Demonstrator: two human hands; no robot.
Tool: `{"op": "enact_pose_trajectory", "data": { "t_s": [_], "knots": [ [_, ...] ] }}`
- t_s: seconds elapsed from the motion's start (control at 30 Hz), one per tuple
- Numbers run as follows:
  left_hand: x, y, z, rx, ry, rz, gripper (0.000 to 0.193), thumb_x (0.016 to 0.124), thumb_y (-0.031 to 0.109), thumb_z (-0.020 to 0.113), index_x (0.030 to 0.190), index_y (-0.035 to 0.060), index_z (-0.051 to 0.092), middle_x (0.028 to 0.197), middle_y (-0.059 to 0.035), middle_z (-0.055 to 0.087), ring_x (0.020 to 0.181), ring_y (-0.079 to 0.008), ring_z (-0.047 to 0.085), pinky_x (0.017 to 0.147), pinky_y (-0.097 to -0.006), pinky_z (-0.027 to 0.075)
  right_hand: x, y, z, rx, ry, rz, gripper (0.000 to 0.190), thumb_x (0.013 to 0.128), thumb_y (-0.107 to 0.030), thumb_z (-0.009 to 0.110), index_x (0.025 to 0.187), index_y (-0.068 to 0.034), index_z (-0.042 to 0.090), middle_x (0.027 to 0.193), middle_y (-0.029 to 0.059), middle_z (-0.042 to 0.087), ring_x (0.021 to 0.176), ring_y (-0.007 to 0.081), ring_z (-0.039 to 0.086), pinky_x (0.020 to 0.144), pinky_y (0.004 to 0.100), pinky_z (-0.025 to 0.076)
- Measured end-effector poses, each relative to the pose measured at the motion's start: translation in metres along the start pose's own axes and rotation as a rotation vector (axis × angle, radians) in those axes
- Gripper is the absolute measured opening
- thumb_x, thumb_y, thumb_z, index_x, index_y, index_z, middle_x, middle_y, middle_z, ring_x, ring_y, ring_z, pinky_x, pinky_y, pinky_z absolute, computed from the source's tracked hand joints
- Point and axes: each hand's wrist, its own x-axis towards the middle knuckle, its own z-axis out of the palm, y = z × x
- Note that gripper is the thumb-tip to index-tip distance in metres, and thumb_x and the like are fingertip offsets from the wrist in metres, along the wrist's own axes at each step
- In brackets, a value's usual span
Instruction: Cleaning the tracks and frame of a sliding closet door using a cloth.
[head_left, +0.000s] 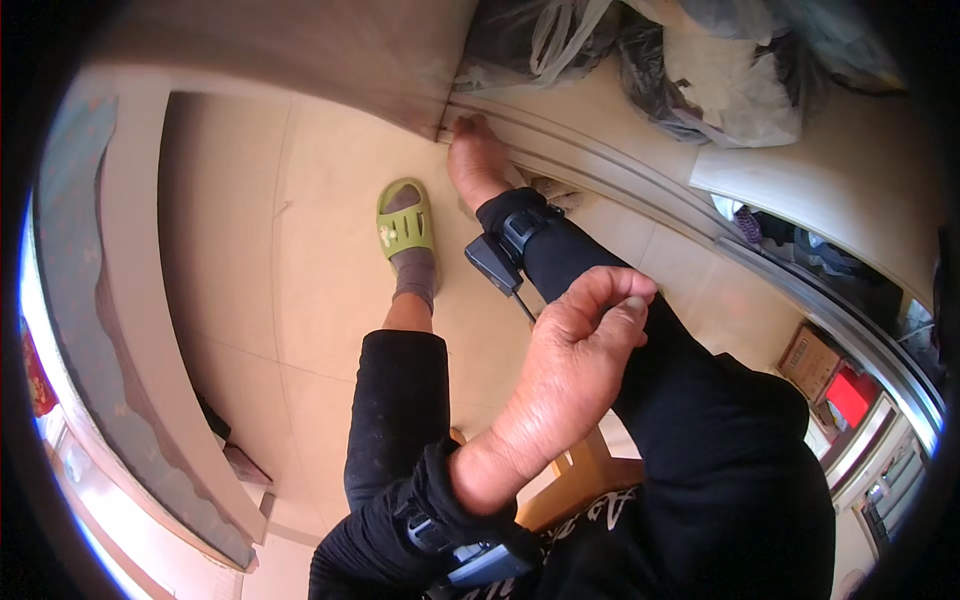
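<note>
My left hand (581, 349) is raised over my lap, its thumb and fingertips pressed together beside the black right sleeve. Nothing shows between them, though something tiny could be hidden. My right hand (478, 161) reaches far forward and down, with its fingers at the lower track (600, 165) of a cabinet, close to the bottom corner of a sliding door panel (360, 67). Whether those fingers grip anything cannot be made out. Just beyond the right wrist, a brownish cloth-like thing (556, 193) lies low, partly hidden by the arm.
A green slipper (409, 240) covers one socked foot on the tiled floor (315, 300). Plastic bags (720, 82) sit inside the cabinet. At the right are a cardboard box (810, 361) and a red item (851, 396). A wooden seat (577, 480) is beneath me; a pale frame (142, 247) stands left.
</note>
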Motion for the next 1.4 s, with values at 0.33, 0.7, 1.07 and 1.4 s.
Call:
{"op": "enact_pose_trajectory", "data": {
  "t_s": [0.33, 0.7, 1.07, 1.4],
  "knots": [
    [-0.002, -0.002, -0.004, 0.009, 0.000, -0.008, 0.020, 0.093, 0.014, 0.049, 0.107, 0.0042, 0.059, 0.096, 0.0012, 0.059, 0.078, -0.0079, 0.054, 0.075, -0.0227, 0.044, 0.014, 0.041, -0.033, 1.087, -0.442, 0.434, 0.017, 0.078, -0.005, 0.057, 0.091, -0.002, 0.067, 0.090, 0.0017, 0.065, 0.083, 0.0104, 0.055, 0.077, 0.0233, 0.043],
    [0.003, -0.005, 0.004, 0.024, -0.047, -0.017, 0.019, 0.094, 0.015, 0.049, 0.107, 0.0054, 0.058, 0.098, 0.0012, 0.059, 0.080, -0.0083, 0.054, 0.076, -0.0229, 0.045, -0.006, 0.019, -0.006, 0.384, -0.025, 0.243, 0.015, 0.076, -0.009, 0.055, 0.083, -0.008, 0.068, 0.083, 0.0160, 0.065, 0.083, 0.0325, 0.062, 0.074, 0.0377, 0.049],
    [0.007, -0.005, 0.001, 0.015, -0.018, 0.033, 0.020, 0.093, 0.015, 0.048, 0.106, 0.0052, 0.059, 0.097, -0.0001, 0.060, 0.078, -0.0093, 0.056, 0.075, -0.0237, 0.045, -0.001, 0.005, 0.018, 0.723, -0.202, 0.391, 0.022, 0.076, -0.002, 0.050, 0.089, -0.001, 0.067, 0.083, 0.0082, 0.067, 0.078, 0.0171, 0.060, 0.072, 0.0290, 0.047],
    [0.078, 0.006, -0.054, 0.091, 0.222, 0.055, 0.017, 0.087, 0.019, 0.053, 0.098, 0.0094, 0.061, 0.089, -0.0010, 0.063, 0.068, -0.0111, 0.056, 0.069, -0.0257, 0.045, 0.035, 0.047, -0.060, 1.312, -0.358, 0.539, 0.020, 0.076, -0.011, 0.061, 0.094, -0.003, 0.061, 0.090, 0.0048, 0.060, 0.085, 0.0144, 0.055, 0.076, 0.0296, 0.046]
  ]
}}
